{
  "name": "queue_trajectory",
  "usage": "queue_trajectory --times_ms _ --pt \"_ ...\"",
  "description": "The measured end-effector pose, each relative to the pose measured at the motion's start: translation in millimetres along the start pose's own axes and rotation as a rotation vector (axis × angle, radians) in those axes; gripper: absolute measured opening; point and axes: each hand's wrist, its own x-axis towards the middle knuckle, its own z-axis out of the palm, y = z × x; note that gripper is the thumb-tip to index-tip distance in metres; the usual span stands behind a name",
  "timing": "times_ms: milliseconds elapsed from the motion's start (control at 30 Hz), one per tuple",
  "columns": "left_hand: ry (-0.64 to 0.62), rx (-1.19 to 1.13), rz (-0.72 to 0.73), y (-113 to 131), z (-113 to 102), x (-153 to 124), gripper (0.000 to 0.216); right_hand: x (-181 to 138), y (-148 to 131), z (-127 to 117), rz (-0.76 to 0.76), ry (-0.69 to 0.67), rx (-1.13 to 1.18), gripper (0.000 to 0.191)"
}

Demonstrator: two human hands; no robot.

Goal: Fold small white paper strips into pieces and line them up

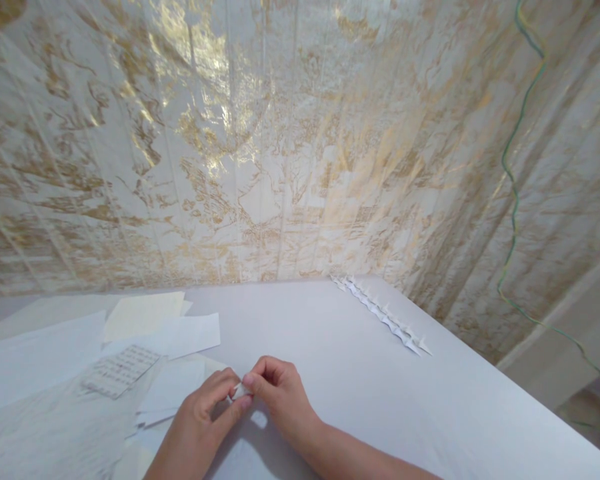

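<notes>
My left hand (205, 417) and my right hand (280, 393) meet low in the middle of the view, just above a white table (330, 347). Both pinch one small folded piece of white paper (240, 391) between thumbs and fingertips. Most of that paper is hidden by my fingers. Loose white paper sheets (180, 333) lie on the table just left of my hands.
A row of small folded white paper pieces (385, 317) lies along the table's far right edge. A printed sheet (120, 370) rests among the papers at left. A gold-patterned wall (280, 147) rises behind the table. A green cable (513, 200) hangs at right.
</notes>
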Motion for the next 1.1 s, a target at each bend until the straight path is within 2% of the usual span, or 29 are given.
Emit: queue_trajectory --times_ms 133,267,400,567,800,967,1100 --pt "0.045 -0.029 -0.070 -11 3 1 0.036 6 -5 -7 -0.043 -0.094 -0.001 0.046" --pt "0.065 -0.043 -0.100 -16 2 5 0.038 10 -10 -15 -0.153 -0.088 -0.020 0.038" --pt "0.054 -0.053 -0.106 -13 2 5 0.036 10 -18 -21 -0.252 -0.101 -0.213 0.022" --pt "0.074 -0.055 -0.102 -10 1 3 0.033 7 -33 -22 -0.425 -0.169 -0.433 0.017" --pt "0.077 -0.033 -0.003 -4 0 2 0.022 7 -35 -21 -0.476 -0.224 -0.609 0.012" --pt "0.075 -0.042 -0.027 -7 1 3 0.020 8 -32 -24 -0.697 -0.285 -0.931 0.004" --pt "0.034 -0.035 -0.031 -11 1 4 0.015 6 -33 -20 -0.732 -0.303 -1.158 0.005"
